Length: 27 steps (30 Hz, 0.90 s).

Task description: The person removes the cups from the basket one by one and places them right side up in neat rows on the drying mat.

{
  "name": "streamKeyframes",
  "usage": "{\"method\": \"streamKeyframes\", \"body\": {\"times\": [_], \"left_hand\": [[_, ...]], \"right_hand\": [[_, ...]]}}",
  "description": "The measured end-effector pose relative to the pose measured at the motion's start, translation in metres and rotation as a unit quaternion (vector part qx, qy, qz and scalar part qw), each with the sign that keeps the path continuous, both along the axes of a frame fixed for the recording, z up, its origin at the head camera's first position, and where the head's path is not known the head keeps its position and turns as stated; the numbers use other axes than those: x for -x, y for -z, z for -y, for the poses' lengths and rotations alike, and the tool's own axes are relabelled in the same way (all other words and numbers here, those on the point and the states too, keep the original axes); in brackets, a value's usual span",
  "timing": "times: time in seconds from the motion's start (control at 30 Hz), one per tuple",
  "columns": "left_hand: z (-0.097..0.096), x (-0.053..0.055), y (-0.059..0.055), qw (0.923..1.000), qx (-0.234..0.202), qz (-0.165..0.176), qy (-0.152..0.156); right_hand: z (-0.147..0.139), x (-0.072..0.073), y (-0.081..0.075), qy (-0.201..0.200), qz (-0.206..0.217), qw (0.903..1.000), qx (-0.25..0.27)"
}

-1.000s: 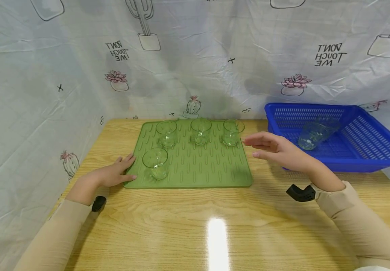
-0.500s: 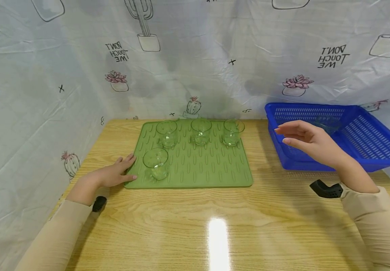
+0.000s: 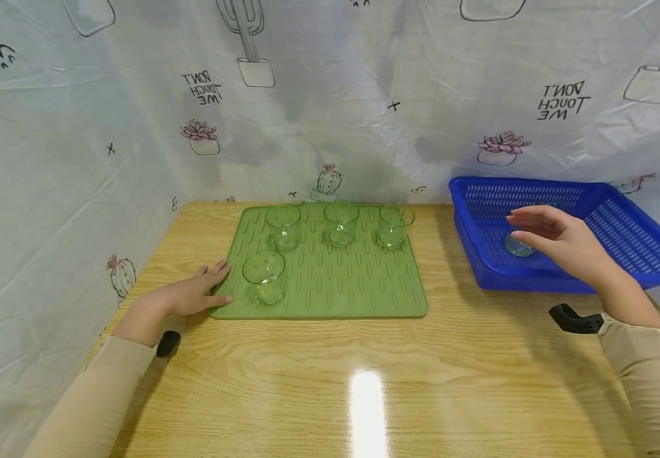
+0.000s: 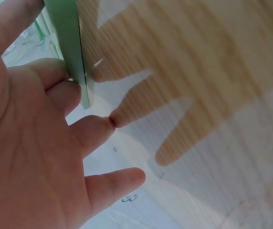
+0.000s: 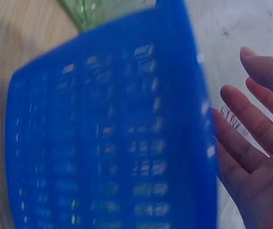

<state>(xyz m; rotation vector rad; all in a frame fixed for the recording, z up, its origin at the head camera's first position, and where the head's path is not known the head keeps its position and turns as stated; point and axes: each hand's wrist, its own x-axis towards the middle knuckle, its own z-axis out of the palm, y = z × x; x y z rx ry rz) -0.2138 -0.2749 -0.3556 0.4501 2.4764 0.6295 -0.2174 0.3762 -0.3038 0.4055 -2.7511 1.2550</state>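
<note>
My left hand rests with spread, straight fingers on the left edge of a green ribbed mat; the left wrist view shows its fingers at the mat's edge. Nearest to it on the mat stands a clear drinking glass. Along the mat's back edge are three more glasses, at left, middle and right. Over a blue plastic basket hovers my right hand, fingers loosely bent and nothing in them. A glass in the basket lies partly hidden behind that hand.
The basket stands at the right of the wooden table, its wall filling much of the right wrist view. A printed white curtain closes off the back and left sides.
My right hand has moved right, from beside the mat's right-hand glass to over the basket. My left hand and the glasses on the mat have stayed put.
</note>
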Motion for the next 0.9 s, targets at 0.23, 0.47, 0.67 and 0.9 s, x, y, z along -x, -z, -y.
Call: {"method": "streamKeyframes", "body": {"times": [0.23,0.47,0.67,0.9], "left_hand": [[-0.001,0.0,0.001,1.0,0.008,-0.002,0.002],[-0.001,-0.001,-0.001,1.0,0.008,-0.003,0.002],[-0.001,-0.001,0.001,1.0,0.006,-0.003,0.003],[-0.001,-0.001,0.001,1.0,-0.001,-0.003,0.003]], "right_hand": [[-0.019,0.008,0.007,0.038,0.005,0.9985,-0.037],[-0.03,0.018,0.008,0.061,0.042,0.9942,-0.078],[-0.038,0.027,0.007,0.073,0.079,0.9899,-0.092],[-0.048,0.034,0.008,0.096,0.094,0.9859,-0.1]]}}
